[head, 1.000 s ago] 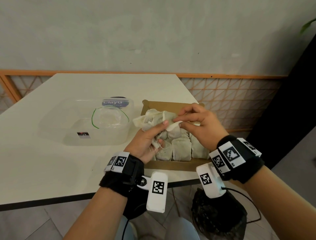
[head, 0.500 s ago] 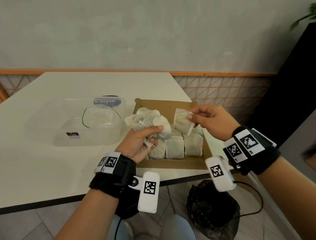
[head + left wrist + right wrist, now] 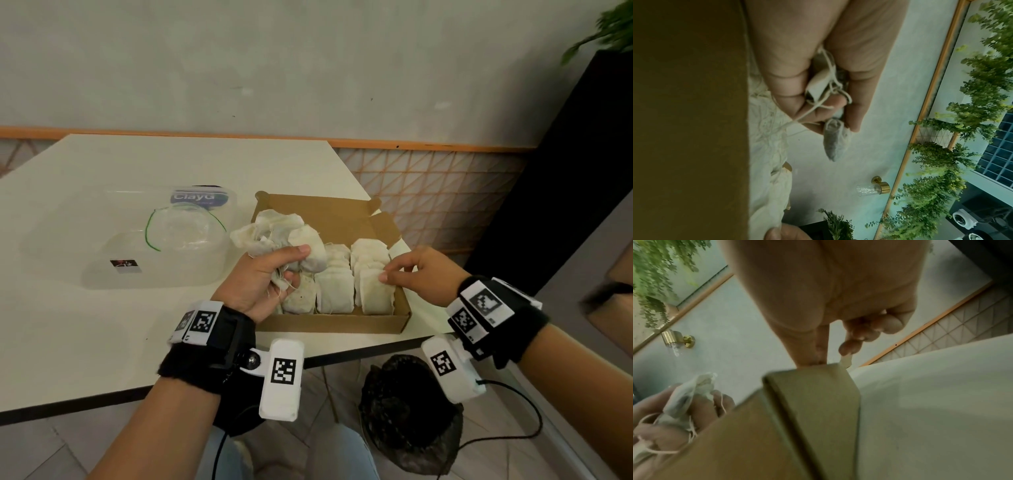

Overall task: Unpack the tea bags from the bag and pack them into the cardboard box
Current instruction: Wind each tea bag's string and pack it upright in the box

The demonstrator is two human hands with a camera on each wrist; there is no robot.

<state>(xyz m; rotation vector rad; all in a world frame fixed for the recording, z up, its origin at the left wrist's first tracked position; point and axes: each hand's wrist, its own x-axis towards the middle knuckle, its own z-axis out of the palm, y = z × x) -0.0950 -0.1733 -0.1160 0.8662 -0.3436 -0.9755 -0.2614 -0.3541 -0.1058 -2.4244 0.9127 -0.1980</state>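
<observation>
My left hand (image 3: pixel 291 263) grips a crumpled bunch of tea bags (image 3: pixel 274 229) above the left end of the open cardboard box (image 3: pixel 329 323). Their strings and one dangling bag (image 3: pixel 835 142) poke out between my curled left fingers (image 3: pixel 824 113). My right hand (image 3: pixel 385 275) reaches into the box's right column and pinches the top of a tea bag (image 3: pixel 375 298) standing there. In the right wrist view my right hand (image 3: pixel 832 353) dips behind the box wall (image 3: pixel 797 418), with a paper tag (image 3: pixel 845 361) at the index fingertip. Several packed tea bags (image 3: pixel 334 291) stand in rows inside.
A clear plastic tub (image 3: pixel 154 270) left of the box holds a crumpled plastic bag (image 3: pixel 185 229) with a green tie. The box sits near the white table's (image 3: pixel 85 325) front right corner. A black sack (image 3: pixel 407 404) lies on the floor below.
My right hand pulled one tea bag from the bunch, carried it right and lowered it into the box's right column. The left hand kept holding the bunch.
</observation>
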